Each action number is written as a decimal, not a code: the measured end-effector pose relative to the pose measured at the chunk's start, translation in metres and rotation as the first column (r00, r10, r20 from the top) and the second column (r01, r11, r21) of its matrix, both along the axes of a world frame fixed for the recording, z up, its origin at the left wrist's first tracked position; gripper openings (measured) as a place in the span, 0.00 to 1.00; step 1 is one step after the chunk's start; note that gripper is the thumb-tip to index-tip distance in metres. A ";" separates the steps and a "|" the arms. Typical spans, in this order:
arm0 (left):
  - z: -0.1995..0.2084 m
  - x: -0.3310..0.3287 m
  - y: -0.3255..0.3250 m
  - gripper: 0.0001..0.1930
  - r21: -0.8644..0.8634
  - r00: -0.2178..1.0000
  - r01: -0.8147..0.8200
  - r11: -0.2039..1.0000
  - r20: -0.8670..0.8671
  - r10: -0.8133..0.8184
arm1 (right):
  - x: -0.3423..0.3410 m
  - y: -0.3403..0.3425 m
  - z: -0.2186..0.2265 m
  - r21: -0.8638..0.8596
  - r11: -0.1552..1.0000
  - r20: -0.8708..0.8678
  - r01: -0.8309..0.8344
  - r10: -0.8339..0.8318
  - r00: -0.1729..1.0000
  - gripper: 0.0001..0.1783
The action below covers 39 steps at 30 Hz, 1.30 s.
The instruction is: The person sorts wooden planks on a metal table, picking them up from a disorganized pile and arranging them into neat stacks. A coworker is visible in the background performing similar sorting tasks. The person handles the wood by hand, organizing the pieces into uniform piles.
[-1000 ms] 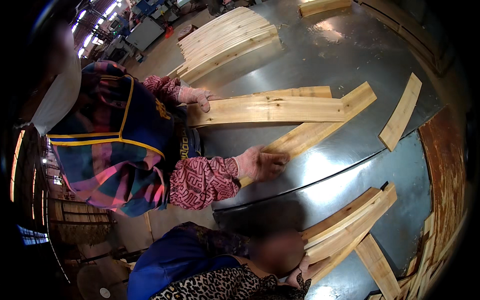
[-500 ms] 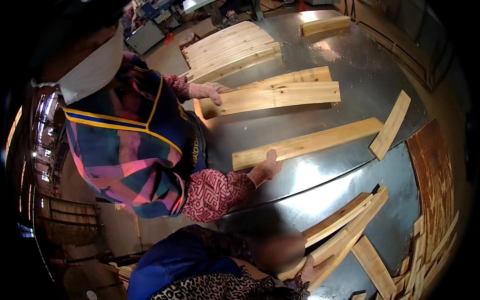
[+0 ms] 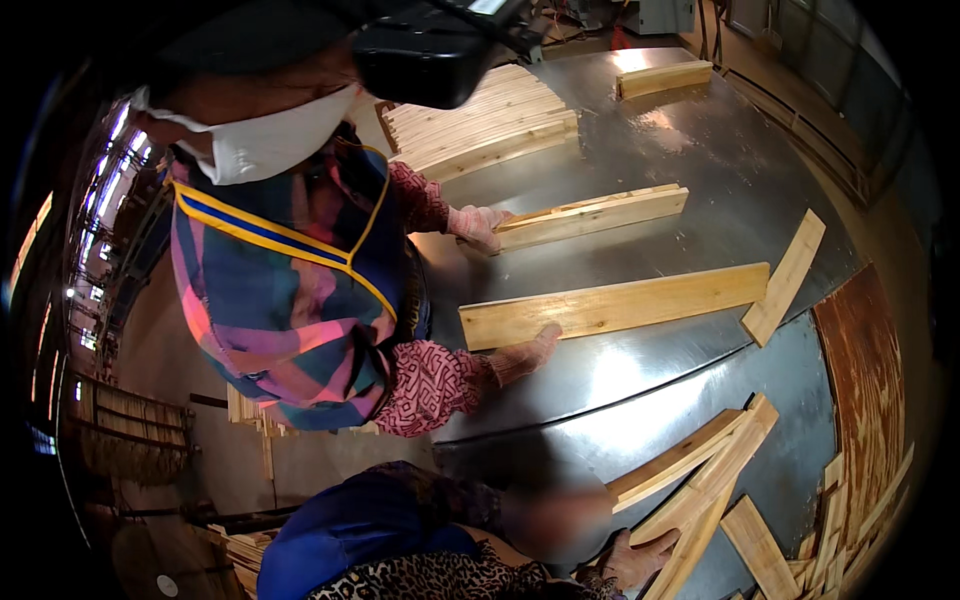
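Planks on steel bench (image 3: 700, 130); landmark is the long plank (image 3: 615, 305), lying flat mid-bench.

- Right hand (image 3: 528, 352): at the long plank's near-left edge, fingers flat against it, not closed round it.
- Left hand (image 3: 478, 226): beyond the long plank, fingers curled over the left end of a plank pair (image 3: 600, 212).
- Short plank (image 3: 785, 275): touching the long plank's right end, angled.
- Stack (image 3: 480, 125): well beyond the long plank, neatly piled.
- Loose planks (image 3: 700, 470): near side of it, jumbled; a co-worker's hand (image 3: 640, 560) rests on them.

Judgement: part way. One large stack is piled; the handled planks and the jumble remain unsorted.
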<state>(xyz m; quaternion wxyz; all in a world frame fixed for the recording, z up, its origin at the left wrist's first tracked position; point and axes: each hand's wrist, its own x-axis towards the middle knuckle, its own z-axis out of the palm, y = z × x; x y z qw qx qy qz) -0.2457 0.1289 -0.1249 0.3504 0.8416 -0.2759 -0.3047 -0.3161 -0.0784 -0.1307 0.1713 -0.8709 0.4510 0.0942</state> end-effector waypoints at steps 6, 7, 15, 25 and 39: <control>-0.009 0.001 -0.007 0.45 0.115 0.990 0.139 0.984 0.011 -0.141 | -0.050 -0.016 -0.020 0.253 0.967 0.353 0.038 -0.129 0.927 0.59; -0.022 -0.003 -0.008 0.45 0.130 0.985 0.164 0.978 0.040 -0.170 | -0.055 -0.009 -0.013 0.383 0.918 0.415 0.100 -0.268 0.869 0.52; 0.018 -0.006 0.017 0.43 0.387 0.887 0.259 0.885 0.269 -0.377 | -0.143 0.011 0.041 0.424 0.880 0.550 -0.212 -0.065 0.832 0.56; 0.054 0.010 0.056 0.49 0.301 0.716 0.636 0.711 0.113 -0.689 | -0.291 0.052 -0.096 0.403 0.894 0.468 0.197 -0.386 0.795 0.59; 0.026 -0.067 0.067 0.46 0.070 0.897 0.411 0.909 0.147 -0.417 | -0.521 0.160 0.085 0.237 0.360 0.792 0.902 -0.610 0.036 0.51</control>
